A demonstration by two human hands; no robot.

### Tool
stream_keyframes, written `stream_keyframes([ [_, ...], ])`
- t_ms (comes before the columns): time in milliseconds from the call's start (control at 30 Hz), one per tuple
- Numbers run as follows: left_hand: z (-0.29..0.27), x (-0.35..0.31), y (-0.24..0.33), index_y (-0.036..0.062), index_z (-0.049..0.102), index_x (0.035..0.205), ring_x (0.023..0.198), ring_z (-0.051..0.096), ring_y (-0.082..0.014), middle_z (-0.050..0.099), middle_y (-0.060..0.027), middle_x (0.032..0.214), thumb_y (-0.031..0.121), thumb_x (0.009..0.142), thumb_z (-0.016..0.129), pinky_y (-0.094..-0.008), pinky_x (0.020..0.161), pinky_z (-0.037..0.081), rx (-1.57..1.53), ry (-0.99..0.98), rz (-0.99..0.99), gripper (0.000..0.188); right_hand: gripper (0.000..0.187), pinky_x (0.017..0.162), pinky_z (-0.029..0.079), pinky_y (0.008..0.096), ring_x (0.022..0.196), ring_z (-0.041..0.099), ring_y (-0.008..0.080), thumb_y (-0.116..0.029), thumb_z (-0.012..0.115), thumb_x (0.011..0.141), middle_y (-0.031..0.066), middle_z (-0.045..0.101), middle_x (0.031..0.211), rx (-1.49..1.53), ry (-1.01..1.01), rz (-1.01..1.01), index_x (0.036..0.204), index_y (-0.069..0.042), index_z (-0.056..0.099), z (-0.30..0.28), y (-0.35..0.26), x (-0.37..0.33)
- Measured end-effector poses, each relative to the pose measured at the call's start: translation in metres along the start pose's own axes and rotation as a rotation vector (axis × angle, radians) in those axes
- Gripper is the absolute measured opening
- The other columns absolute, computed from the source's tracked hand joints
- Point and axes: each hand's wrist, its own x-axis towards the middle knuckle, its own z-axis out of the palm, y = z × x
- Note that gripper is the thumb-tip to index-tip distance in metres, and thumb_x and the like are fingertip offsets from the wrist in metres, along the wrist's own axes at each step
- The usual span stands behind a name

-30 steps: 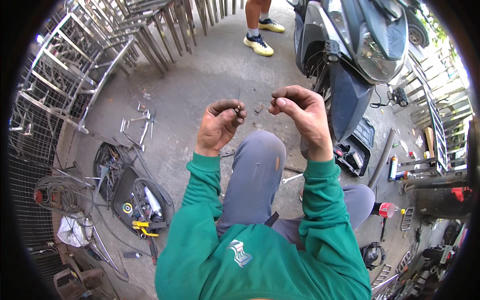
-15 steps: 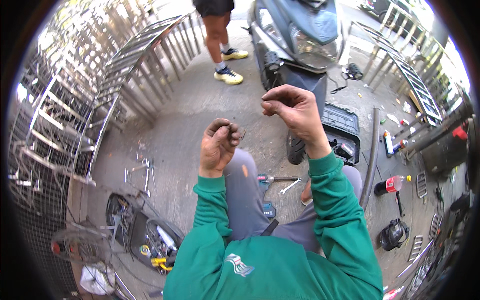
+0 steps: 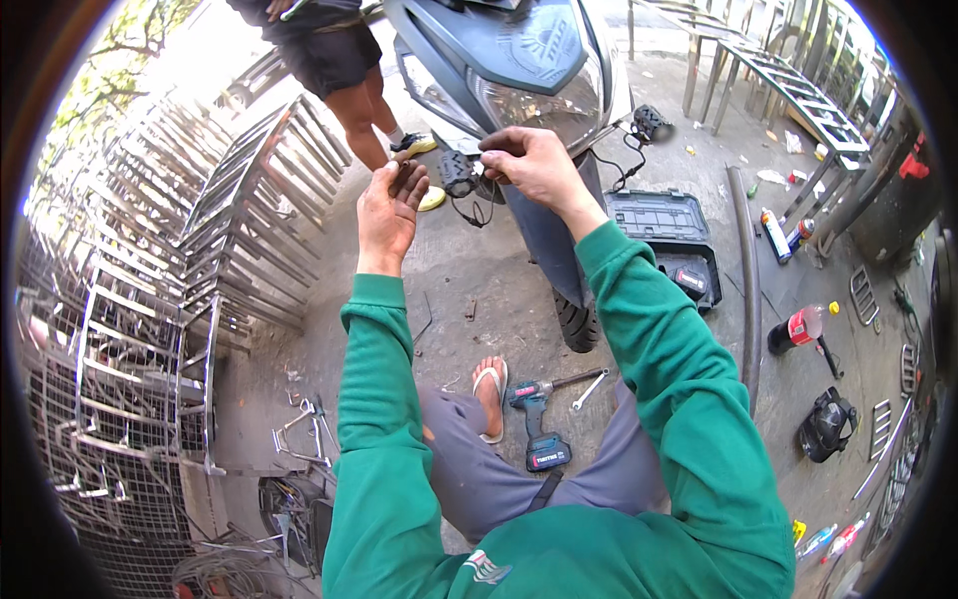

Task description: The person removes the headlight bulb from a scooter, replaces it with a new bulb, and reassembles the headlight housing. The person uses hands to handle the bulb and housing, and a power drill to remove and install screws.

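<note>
Left hand: raised in front of the body, palm turned partly inward point(image 3: 387, 220), fingers loosely curled and parted from the thumb, about half spread; couldn't tell if anything sat in it.
Right hand: raised higher point(image 3: 542, 170), wrist bent inward, thumb and forefinger drawn nearly together; any small part in that pinch was too small to make out.
Arms: both green sleeves point(image 3: 374, 399) reached up and forward, right one slanting inward.
Black lamp: on the scooter's front point(image 3: 457, 175), between the hands, just beside the right fingertips in view; contact unclear.
Scooter: faced the person point(image 3: 539, 75), front tyre on the floor, top cut off by the upper edge of view; right hand covered part of its nose.
Bystander: stood beside the scooter point(image 3: 349, 90), upper body cut off, one shoe partly behind the left hand.
Tool case: lid back point(image 3: 657, 213), right of the tyre; dark block point(image 3: 691, 281) at its lower right corner.
Tub: toward the floor's left edge point(image 3: 317, 524), partly behind left sleeve; tangled contents, hard to sort.
Bottle: toward the floor's right edge point(image 3: 801, 326), dark liquid inside.
Floor, between knees: cordless driver point(image 3: 539, 424), wrench point(image 3: 590, 389) just beside it.
</note>
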Motion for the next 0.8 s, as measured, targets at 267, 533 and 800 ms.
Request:
stream_keyframes([
  [267, 0.025, 0.017, -0.041, -0.0064, 0.062, 0.133, 0.103, 0.067, -0.0174, 0.069, -0.0104, 0.117, 0.022, 0.104, 0.055, -0.0313, 0.092, 0.053, 0.261, 0.094, 0.278, 0.041, 0.017, 0.064, 0.056, 0.0247, 0.07, 0.068, 0.0094, -0.005, 0.07, 0.093, 0.0067, 0.074, 0.084, 0.028, 0.036, 0.021, 0.106, 0.005, 0.074, 0.007, 0.014, 0.003],
  [533, 0.054, 0.017, -0.072, -0.0112, 0.065, 0.125, 0.097, 0.068, -0.0185, 0.069, -0.0139, 0.112, 0.017, 0.102, 0.046, -0.0305, 0.083, 0.057, 0.516, 0.13, 0.602, 0.041, 0.016, 0.055, 0.055, 0.0279, 0.058, 0.067, 0.0121, -0.004, 0.067, 0.094, 0.0114, 0.075, 0.082, 0.059, 0.184, -0.035, 0.107, 0.003, 0.073, 0.032, 0.021, 0.001],
  [800, 0.053, 0.025, -0.086, -0.0112, 0.068, 0.118, 0.095, 0.069, -0.0201, 0.07, -0.0154, 0.11, 0.007, 0.094, 0.047, -0.031, 0.082, 0.059, 0.582, 0.137, 0.677, 0.037, 0.017, 0.064, 0.058, 0.0328, 0.065, 0.071, 0.0177, -0.006, 0.068, 0.09, 0.0146, 0.075, 0.082, -0.006, 0.207, -0.046, 0.104, 0.0, 0.076, 0.03, 0.025, -0.002],
])
